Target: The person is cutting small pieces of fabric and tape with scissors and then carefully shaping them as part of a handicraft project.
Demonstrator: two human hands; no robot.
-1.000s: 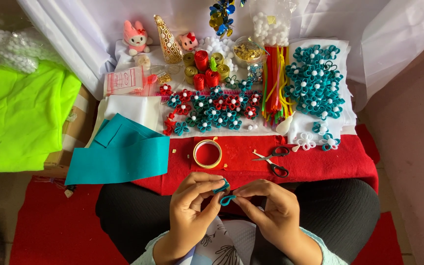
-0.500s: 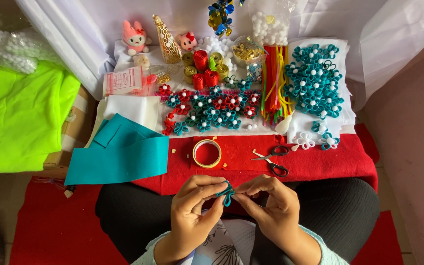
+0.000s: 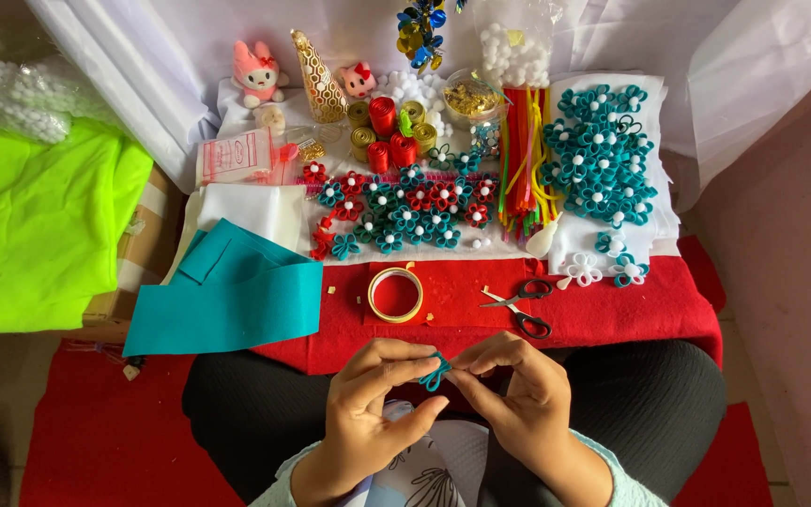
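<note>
Over my lap, my left hand (image 3: 373, 394) and my right hand (image 3: 518, 390) meet at the fingertips and pinch a small teal pipe-cleaner piece (image 3: 435, 373) between them. The piece is bent into a small loop shape. Just beyond my hands, on the red felt (image 3: 631, 305), lie a tape roll (image 3: 395, 294) and black-handled scissors (image 3: 521, 307). Neither hand touches them.
A teal felt sheet (image 3: 227, 296) lies at the left, with bright green cloth (image 3: 35, 221) beyond it. Farther back are several red and teal flowers (image 3: 405, 207), a pile of teal flowers (image 3: 603, 155), pipe cleaners (image 3: 523, 160), ribbon rolls (image 3: 387, 127) and small plush toys (image 3: 257, 75).
Both hands have stayed over my lap; the fingers have shifted slightly, working the teal piece between them. Nothing on the table has moved.
</note>
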